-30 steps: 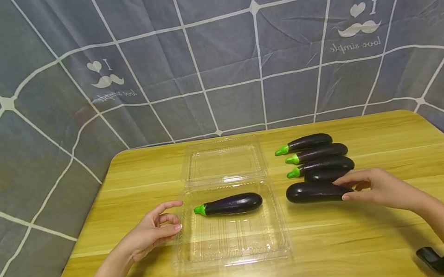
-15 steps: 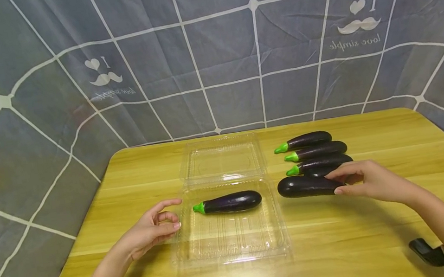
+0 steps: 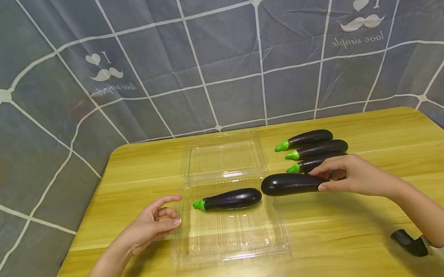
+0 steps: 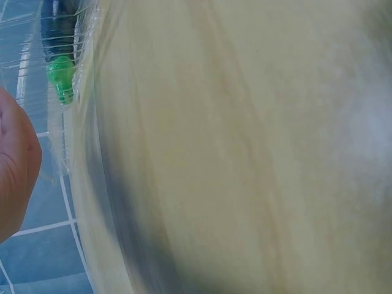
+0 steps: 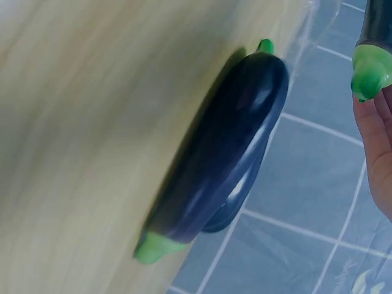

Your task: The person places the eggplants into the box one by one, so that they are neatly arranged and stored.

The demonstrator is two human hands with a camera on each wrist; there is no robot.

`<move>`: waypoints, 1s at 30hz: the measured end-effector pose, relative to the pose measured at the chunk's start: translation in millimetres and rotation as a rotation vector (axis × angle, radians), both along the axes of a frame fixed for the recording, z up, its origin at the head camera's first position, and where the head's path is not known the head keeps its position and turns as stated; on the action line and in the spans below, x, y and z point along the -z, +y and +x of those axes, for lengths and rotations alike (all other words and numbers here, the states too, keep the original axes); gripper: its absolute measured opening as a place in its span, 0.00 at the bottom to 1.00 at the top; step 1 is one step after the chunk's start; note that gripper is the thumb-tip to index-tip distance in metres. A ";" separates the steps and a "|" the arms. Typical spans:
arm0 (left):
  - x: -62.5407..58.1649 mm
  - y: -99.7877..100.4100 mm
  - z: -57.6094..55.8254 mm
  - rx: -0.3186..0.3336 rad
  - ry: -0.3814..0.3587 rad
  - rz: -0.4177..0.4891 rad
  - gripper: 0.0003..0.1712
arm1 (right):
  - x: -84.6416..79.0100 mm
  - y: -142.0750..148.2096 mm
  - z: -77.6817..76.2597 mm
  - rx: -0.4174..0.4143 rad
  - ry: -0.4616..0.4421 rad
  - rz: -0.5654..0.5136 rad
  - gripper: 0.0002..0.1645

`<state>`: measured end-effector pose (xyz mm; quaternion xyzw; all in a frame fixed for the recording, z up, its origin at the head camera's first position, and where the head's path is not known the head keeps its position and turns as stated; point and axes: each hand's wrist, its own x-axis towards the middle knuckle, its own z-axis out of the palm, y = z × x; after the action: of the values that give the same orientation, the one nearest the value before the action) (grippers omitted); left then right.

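Observation:
My right hand (image 3: 355, 177) pinches a dark purple eggplant (image 3: 291, 183) near its stem end. The eggplant's round end hangs by the right rim of a clear plastic clamshell container (image 3: 232, 247). In the right wrist view, its green stem (image 5: 370, 67) shows at the fingers. One eggplant (image 3: 236, 199) lies across the container's base, green stem to the left. My left hand (image 3: 151, 225) is at the left rim with its fingers loosely bent, thumb and index tips right at the edge. In the left wrist view, that eggplant's green stem (image 4: 61, 76) shows through the plastic wall.
The clamshell's open lid (image 3: 222, 159) lies flat behind its base. A row of eggplants (image 3: 320, 149) lies at the back right, partly hidden by my right hand. Nearest in the right wrist view is an eggplant (image 5: 223, 147) on the wooden table (image 3: 346, 253). A grey checked curtain (image 3: 227, 53) stands behind.
My right hand has lifted the eggplant away from the others and carried it left to the container's right rim. The left hand has stayed at the left rim.

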<state>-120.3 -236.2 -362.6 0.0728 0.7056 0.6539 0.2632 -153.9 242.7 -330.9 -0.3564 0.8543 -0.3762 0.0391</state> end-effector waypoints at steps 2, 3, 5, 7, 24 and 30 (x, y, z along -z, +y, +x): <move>0.6 0.7 -0.7 0.001 -0.002 -0.001 0.40 | -0.7 -3.7 -2.1 -0.006 0.003 -0.002 0.18; 0.9 0.8 -0.8 0.001 -0.003 0.000 0.40 | -1.1 -5.9 -3.0 -0.011 0.001 -0.002 0.18; 1.5 0.8 -1.1 0.002 -0.004 0.003 0.40 | -2.3 -10.7 -4.4 -0.016 -0.004 -0.002 0.18; 1.9 0.6 -1.4 0.002 -0.004 0.006 0.40 | -3.6 -16.3 -5.2 -0.021 -0.008 -0.001 0.18; 4.7 -2.1 -0.8 0.008 -0.008 0.026 0.39 | -5.2 -65.0 -12.1 -0.099 -0.002 0.054 0.20; 5.1 -2.4 -0.9 0.011 -0.008 0.036 0.39 | -8.7 -78.3 -13.1 -0.109 0.015 0.046 0.21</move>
<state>-121.3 -238.6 -367.7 0.0787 0.6923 0.6653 0.2682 -167.0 164.4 -322.2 -0.4042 0.8423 -0.3513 0.0613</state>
